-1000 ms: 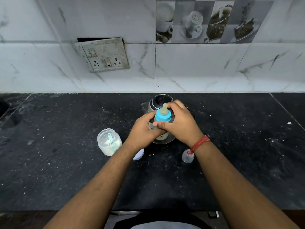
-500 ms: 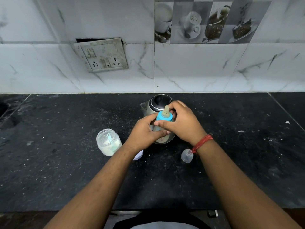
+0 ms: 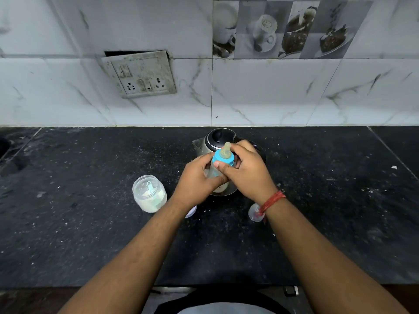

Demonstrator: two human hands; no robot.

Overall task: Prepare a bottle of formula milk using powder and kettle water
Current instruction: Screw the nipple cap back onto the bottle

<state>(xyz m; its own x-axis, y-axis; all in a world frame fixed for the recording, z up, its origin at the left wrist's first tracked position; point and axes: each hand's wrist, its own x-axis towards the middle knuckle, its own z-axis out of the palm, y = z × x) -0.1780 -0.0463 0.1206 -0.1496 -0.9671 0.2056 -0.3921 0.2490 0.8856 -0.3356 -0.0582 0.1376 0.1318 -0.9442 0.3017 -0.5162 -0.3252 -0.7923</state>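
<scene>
A clear baby bottle (image 3: 214, 173) with a blue collar and pale teat (image 3: 223, 156) is held above the black counter, in front of a steel kettle (image 3: 213, 139) with a black lid. My left hand (image 3: 196, 180) wraps the bottle's body. My right hand (image 3: 247, 171) grips it just under the blue collar, thumb across the front. An open jar of white powder (image 3: 149, 193) with a blue scoop inside stands to the left of my left wrist.
The jar's white lid (image 3: 191, 211) peeks out under my left wrist. A small clear bottle cap (image 3: 255, 211) lies by my right wrist. The black stone counter (image 3: 90, 223) is dusted with powder. A switch plate (image 3: 140, 74) hangs on the tiled wall.
The bottle tilted slightly, its teat leaning right. My right thumb shifted below the blue collar, as in a twisting grip. Both hands stay in place.
</scene>
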